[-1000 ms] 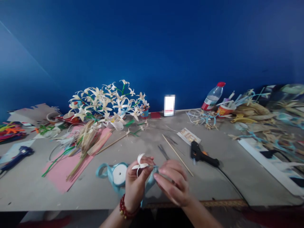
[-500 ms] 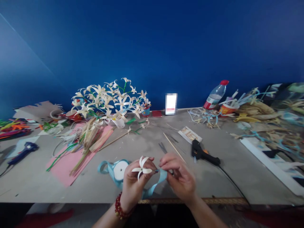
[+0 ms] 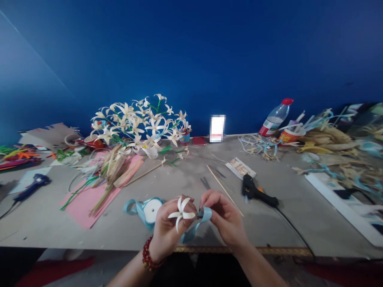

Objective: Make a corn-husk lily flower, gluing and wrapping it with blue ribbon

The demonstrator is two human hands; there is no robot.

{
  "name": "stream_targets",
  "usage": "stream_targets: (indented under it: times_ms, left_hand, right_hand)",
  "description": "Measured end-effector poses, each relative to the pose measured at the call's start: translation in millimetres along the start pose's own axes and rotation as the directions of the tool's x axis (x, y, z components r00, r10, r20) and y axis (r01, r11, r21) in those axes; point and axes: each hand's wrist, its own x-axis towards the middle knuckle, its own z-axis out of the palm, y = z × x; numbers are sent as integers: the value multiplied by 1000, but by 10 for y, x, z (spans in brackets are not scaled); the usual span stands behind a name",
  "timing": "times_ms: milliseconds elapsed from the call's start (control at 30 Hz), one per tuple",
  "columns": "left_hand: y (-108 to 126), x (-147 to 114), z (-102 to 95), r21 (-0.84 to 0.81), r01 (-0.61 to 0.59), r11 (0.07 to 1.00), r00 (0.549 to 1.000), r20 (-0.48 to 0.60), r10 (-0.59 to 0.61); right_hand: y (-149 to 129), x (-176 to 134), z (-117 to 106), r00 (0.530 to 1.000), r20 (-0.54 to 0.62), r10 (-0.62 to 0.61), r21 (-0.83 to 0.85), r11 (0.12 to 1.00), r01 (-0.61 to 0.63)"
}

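The white flower (image 3: 181, 214) is held above the near part of the grey table (image 3: 173, 181), with its narrow petals spread open toward the camera. The left hand (image 3: 169, 229) is clamped on it, the thumb and the bent fingers closed together behind the petals, and on this wrist there is a red bead bracelet (image 3: 148, 255). Just beside it, the right hand (image 3: 226, 217) has its thumb and fingertips pinched on the light blue ribbon (image 3: 206, 215), which makes a curve there and hangs down between the two hands; the exact place of the pinch is partly hidden. Near the left hand lies a white spool (image 3: 152, 210), with ribbon of the same blue around it. Beyond the right hand are a thin wooden stick (image 3: 223, 187) and a black glue gun (image 3: 259, 193). Farther to the left, dried husks (image 3: 112, 171) lie upon pink paper (image 3: 77, 211), and behind them stands a big group of white flowers (image 3: 134, 123). At the back right, a bottle with red cap (image 3: 273, 119) leans before the blue wall (image 3: 191, 59).
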Motion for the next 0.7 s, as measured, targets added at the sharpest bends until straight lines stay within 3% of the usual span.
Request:
stream_targets:
  times_ms: [300,533,700]
  left_hand:
    - [52,54,19,-51,-96,994,994,39,98]
    - [69,61,-17,3,-156,988,985,78,155]
    - [27,32,-15,47,-203,978,978,54,201]
  right_hand:
    - [30,-12,97,969,25,245,304,922,-241]
    - [-24,-35,131,883,88,462,353,814,-461]
    - [-29,-61,156,834,129,536,384,749,-540]
